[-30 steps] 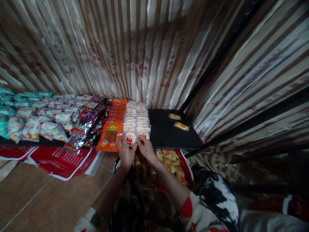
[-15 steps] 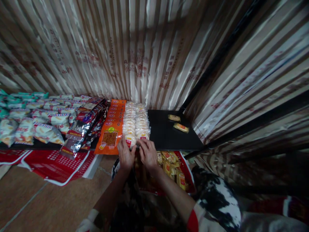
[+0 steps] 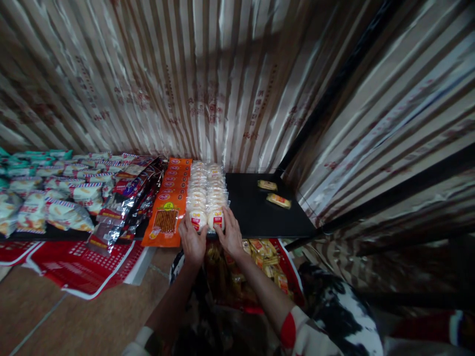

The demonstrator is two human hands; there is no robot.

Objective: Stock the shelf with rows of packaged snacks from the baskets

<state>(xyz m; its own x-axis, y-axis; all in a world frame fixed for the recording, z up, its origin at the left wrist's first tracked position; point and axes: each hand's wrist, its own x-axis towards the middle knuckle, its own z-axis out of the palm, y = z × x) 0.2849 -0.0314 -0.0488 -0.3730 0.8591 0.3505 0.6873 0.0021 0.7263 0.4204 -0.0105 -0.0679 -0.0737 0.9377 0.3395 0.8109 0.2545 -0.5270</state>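
Two side-by-side rows of white round rice crackers in clear wrappers run back along the black shelf (image 3: 256, 217). At the front of the left row, my left hand (image 3: 193, 244) grips a rice cracker packet (image 3: 198, 220) by its left side and near edge. My right hand (image 3: 230, 240) is closed round the right side of the front rice cracker packet (image 3: 215, 219) in the other row, thumb at the near edge. Both packets stand with their red labels facing me.
Left of the rows lies an orange snack-stick bag (image 3: 166, 220), then dark foil packets (image 3: 118, 207) and white snack bags (image 3: 67, 212). Two yellow-wrapped bars (image 3: 278, 200) lie on the right. Below are a red basket (image 3: 293, 269) of yellow packets and another red basket (image 3: 85, 267).
My right hand has shifted from the near edge to the right side of its front packet, uncovering the label. Both front packets now stand level. The view has tilted up slightly.
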